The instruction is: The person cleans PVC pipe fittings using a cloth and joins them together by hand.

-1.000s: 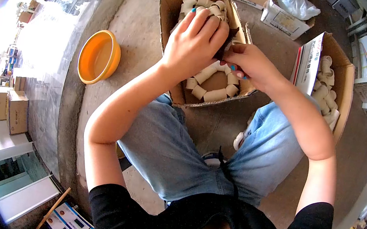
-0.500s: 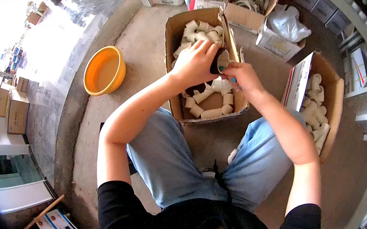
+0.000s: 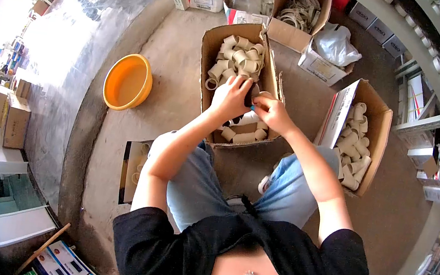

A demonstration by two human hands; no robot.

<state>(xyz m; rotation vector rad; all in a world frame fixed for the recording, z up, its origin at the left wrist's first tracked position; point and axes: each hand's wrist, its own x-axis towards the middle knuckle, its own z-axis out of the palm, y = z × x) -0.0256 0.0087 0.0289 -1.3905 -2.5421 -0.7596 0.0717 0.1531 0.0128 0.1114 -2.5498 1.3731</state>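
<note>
Both my hands are above an open cardboard box (image 3: 203,80) of cream plastic pipe fittings (image 3: 239,57). My left hand (image 3: 229,99) is closed around a dark brown piece (image 3: 249,95) that looks like cloth, partly hidden by the fingers. A cream pipe fitting (image 3: 261,94) shows at the right side of the dark piece. With thumb and fingers together, my right hand (image 3: 272,114) grips close to that fitting's rim. Below the hands, more fittings (image 3: 244,138) lie along the near end of the box.
A yellow basin (image 3: 128,82) stands on the floor at left. At right, another cardboard box (image 3: 380,121) holds similar fittings. Boxes with a plastic bag (image 3: 337,44) and pale parts (image 3: 300,12) are behind. Metal shelving (image 3: 436,121) runs along the right, and a shallow box (image 3: 131,173) lies beside my left leg.
The view has shifted, showing more of the far fittings. Both hands remain together over the box, and the fitting's mouth, earlier facing the camera, is now less visible.
</note>
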